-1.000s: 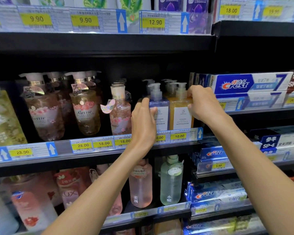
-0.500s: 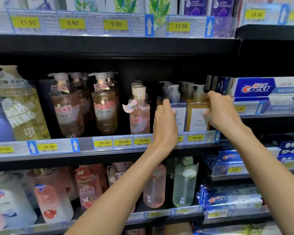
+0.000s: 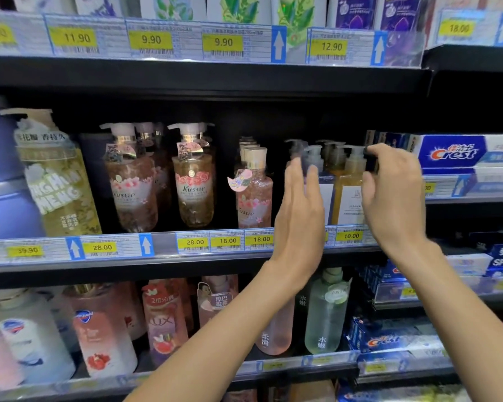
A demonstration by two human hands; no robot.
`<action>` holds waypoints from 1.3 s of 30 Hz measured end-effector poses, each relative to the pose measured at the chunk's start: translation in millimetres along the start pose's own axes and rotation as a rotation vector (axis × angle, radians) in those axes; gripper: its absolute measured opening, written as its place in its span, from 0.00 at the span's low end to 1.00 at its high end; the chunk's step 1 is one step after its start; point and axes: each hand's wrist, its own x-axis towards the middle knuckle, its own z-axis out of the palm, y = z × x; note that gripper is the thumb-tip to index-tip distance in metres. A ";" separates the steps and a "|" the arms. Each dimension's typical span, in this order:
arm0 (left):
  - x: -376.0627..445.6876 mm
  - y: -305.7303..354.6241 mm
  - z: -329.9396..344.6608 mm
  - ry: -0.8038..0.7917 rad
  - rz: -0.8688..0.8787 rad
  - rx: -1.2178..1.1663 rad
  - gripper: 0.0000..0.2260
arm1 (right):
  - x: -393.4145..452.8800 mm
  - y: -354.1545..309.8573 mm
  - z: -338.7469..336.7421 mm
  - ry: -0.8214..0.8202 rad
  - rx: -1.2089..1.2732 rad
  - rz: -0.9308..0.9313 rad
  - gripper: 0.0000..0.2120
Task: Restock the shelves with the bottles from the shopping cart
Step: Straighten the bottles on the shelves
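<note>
- Both hands have come off the bottles since a moment ago — the left hand (image 3: pixel 299 216) was pressed against the blue-labelled pump bottle (image 3: pixel 321 187), and now hangs just in front of it, fingers straight and spread wide, holding nothing.
- Right hand (image 3: pixel 395 195) has lifted off the amber pump bottle with the white label (image 3: pixel 347 192); thumb and fingers are curved with a gap between them, empty, beside the bottle's pump head.
- Those two bottles stand upright, side by side, on the black metal middle shelf (image 3: pixel 163 258), right at its front edge above the yellow 10.00 price tag (image 3: pixel 350 235) — more pump tops show behind them.
- Left of them: a slim pink floral bottle with a cream cap (image 3: pixel 254 192), then rounded rose-print Kustie pump bottles (image 3: pixel 193 187).
- Right of the hands, blue-and-white Crest toothpaste boxes (image 3: pixel 459 153) are stacked on their own shelf.
- Below, a pale green bottle (image 3: pixel 325 317) stands on the lower shelf.
</note>
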 end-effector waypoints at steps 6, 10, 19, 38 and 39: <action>-60.0 -77.8 -49.2 0.041 0.571 0.135 0.14 | -37.9 -58.3 20.3 -0.122 0.491 -0.047 0.09; -76.7 -146.9 -86.8 -0.194 0.714 0.453 0.18 | -51.3 -86.7 54.5 -0.342 0.446 0.057 0.25; -72.7 -179.9 -93.6 -0.222 0.826 0.509 0.18 | -49.6 -101.0 70.9 -0.305 0.278 0.194 0.20; -71.4 -181.8 -89.3 -0.195 0.818 0.429 0.18 | -37.0 -107.4 81.4 -0.342 0.150 0.239 0.21; -71.3 -180.9 -89.5 -0.197 0.817 0.427 0.18 | -36.8 -107.6 81.7 -0.341 0.145 0.239 0.21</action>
